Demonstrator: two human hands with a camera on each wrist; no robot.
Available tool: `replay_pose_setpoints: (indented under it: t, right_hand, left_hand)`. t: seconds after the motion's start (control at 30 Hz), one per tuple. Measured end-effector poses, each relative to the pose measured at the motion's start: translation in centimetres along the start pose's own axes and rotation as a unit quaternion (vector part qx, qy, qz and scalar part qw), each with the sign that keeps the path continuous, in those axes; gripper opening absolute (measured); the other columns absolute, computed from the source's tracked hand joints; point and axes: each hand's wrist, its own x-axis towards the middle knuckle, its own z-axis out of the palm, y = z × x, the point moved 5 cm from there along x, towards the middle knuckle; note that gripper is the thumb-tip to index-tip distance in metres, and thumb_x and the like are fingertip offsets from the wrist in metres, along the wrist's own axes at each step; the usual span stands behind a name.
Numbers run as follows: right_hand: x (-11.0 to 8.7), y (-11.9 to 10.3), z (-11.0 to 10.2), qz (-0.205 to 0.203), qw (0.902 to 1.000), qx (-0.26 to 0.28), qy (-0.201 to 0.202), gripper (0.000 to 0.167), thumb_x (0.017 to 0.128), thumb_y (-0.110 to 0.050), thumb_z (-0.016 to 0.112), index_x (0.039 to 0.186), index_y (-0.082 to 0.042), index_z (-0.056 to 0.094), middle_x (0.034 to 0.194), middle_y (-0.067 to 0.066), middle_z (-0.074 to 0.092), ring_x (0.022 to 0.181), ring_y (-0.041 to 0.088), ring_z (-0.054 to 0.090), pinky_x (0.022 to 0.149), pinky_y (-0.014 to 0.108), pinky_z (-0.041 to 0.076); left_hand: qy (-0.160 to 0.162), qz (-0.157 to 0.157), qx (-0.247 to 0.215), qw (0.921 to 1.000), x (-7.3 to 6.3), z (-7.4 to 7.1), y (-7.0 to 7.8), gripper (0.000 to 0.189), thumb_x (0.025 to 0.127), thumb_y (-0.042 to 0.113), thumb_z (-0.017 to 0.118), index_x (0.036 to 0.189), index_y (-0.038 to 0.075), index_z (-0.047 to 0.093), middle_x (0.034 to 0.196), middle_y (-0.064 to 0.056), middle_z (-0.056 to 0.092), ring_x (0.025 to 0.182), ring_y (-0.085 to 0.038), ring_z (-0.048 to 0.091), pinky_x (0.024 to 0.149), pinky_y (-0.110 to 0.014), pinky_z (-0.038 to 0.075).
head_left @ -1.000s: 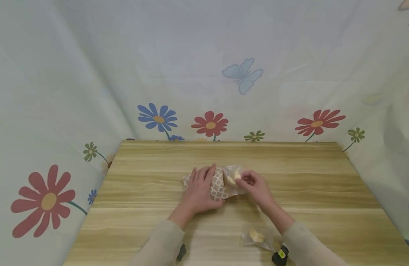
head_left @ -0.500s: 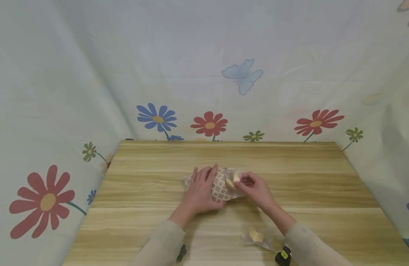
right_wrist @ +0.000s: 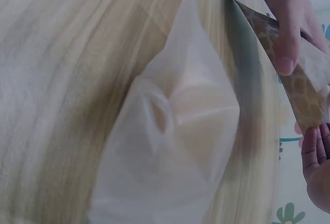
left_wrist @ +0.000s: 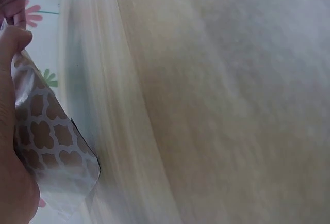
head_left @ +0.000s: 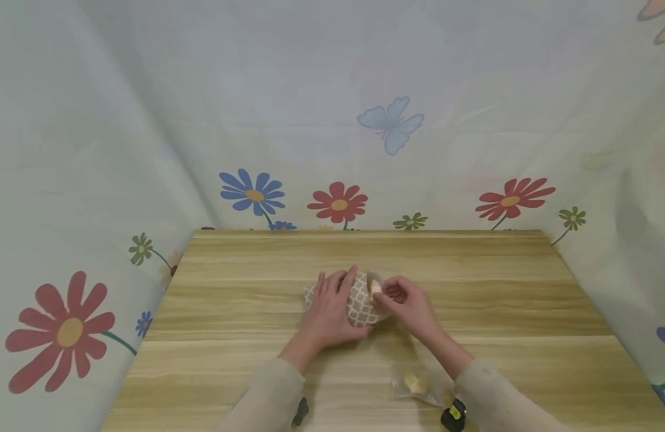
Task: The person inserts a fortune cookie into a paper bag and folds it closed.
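Observation:
A pouch with a tan and white lattice pattern (head_left: 361, 305) lies mid-table, its mouth facing right. My left hand (head_left: 328, 313) grips it from above, fingers over the far side and thumb along the near edge. At the mouth, my right hand (head_left: 416, 309) pinches a cream-coloured piece (head_left: 375, 289) in clear wrapping, which sits partly inside the pouch. The left wrist view shows the lattice of the pouch (left_wrist: 49, 136) close up, under the thumb. In the right wrist view, the left thumb (right_wrist: 286, 61) lies against the pouch.
Nearer my body, a clear packet (head_left: 417, 384) with a cream-coloured piece inside lies on the wooden table (head_left: 246, 312). It fills the middle of the right wrist view, blurred. A dark device (head_left: 454, 415) sits at my right sleeve. Flower-printed fabric (head_left: 289, 120) surrounds the table.
My right hand has moved left toward the pouch, taking the wrapped piece further into its mouth. Less clear wrapping shows outside. The left hand and pouch have shifted slightly right.

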Motion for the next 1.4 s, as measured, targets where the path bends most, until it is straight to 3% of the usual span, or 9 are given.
replay_pose_setpoints:
  t: [0.23, 0.47, 0.8, 0.87, 1.0, 1.2, 1.4]
  right_hand:
    - [0.0, -0.9, -0.7, -0.033, 0.9992, -0.023, 0.001, 0.022, 0.095, -0.014, 0.082, 0.111, -0.002, 0.075, 0.107, 0.012, 0.078, 0.095, 0.022, 0.074, 0.083, 0.025, 0.061]
    - [0.1, -2.2, -2.2, -0.084, 0.9956, -0.041, 0.004, 0.017, 0.097, -0.016, 0.081, 0.109, -0.005, 0.076, 0.103, 0.007, 0.078, 0.092, 0.015, 0.072, 0.081, 0.026, 0.061]
    - [0.2, -1.9, -4.1, -0.072, 0.9948, -0.072, -0.007, 0.019, 0.098, -0.019, 0.079, 0.110, -0.004, 0.075, 0.104, 0.006, 0.078, 0.091, 0.019, 0.073, 0.080, 0.026, 0.061]
    - [0.1, -1.6, -4.4, -0.065, 0.9943, -0.081, -0.022, 0.020, 0.099, -0.020, 0.079, 0.110, -0.004, 0.075, 0.104, 0.006, 0.078, 0.092, 0.018, 0.073, 0.080, 0.027, 0.061]
    - [-0.2, -0.7, -4.6, -0.060, 0.9924, -0.090, -0.060, 0.023, 0.099, -0.019, 0.078, 0.113, 0.000, 0.075, 0.105, 0.006, 0.078, 0.094, 0.019, 0.073, 0.081, 0.028, 0.062]
    - [-1.8, 0.4, -4.5, -0.072, 0.9793, -0.103, -0.158, 0.033, 0.101, -0.019, 0.076, 0.123, 0.006, 0.073, 0.112, 0.012, 0.077, 0.099, 0.019, 0.074, 0.086, 0.031, 0.062]
    - [-4.3, 1.0, -4.6, -0.089, 0.9629, -0.110, -0.230, 0.043, 0.097, -0.027, 0.081, 0.126, 0.005, 0.072, 0.115, 0.013, 0.076, 0.100, 0.021, 0.073, 0.088, 0.035, 0.063]
  left_hand:
    - [0.004, -0.010, -0.026, 0.9996, 0.1, 0.1, -0.1, 0.134, 0.070, 0.069, 0.087, 0.172, 0.019, 0.015, 0.161, -0.013, 0.038, 0.151, -0.029, 0.038, 0.133, -0.051, 0.007]
    - [0.018, -0.011, -0.085, 0.9962, 0.0, -0.3, 0.0, 0.135, 0.069, 0.062, 0.092, 0.172, 0.016, 0.018, 0.159, -0.015, 0.039, 0.150, -0.035, 0.039, 0.133, -0.052, 0.009]
    - [0.039, 0.004, -0.127, 0.9911, 0.0, -0.5, -0.2, 0.135, 0.068, 0.059, 0.092, 0.173, 0.021, 0.016, 0.158, -0.012, 0.040, 0.147, -0.029, 0.038, 0.132, -0.050, 0.015]
    - [0.032, 0.000, -0.129, 0.9911, 0.0, -0.4, -0.4, 0.134, 0.068, 0.059, 0.092, 0.173, 0.021, 0.017, 0.158, -0.011, 0.040, 0.146, -0.028, 0.038, 0.131, -0.051, 0.023]
    - [0.012, -0.006, -0.121, 0.9926, 0.0, -0.3, -0.9, 0.133, 0.069, 0.059, 0.093, 0.173, 0.023, 0.017, 0.160, -0.010, 0.038, 0.146, -0.028, 0.038, 0.130, -0.050, 0.026]
    - [-0.009, 0.002, -0.097, 0.9952, 0.1, -0.4, -1.4, 0.133, 0.069, 0.060, 0.091, 0.173, 0.023, 0.016, 0.162, -0.010, 0.037, 0.149, -0.031, 0.038, 0.132, -0.049, 0.014]
    - [-0.032, 0.003, -0.081, 0.9962, 0.2, -0.7, -1.6, 0.132, 0.071, 0.060, 0.090, 0.172, 0.019, 0.017, 0.163, -0.012, 0.036, 0.153, -0.034, 0.035, 0.132, -0.051, 0.012]
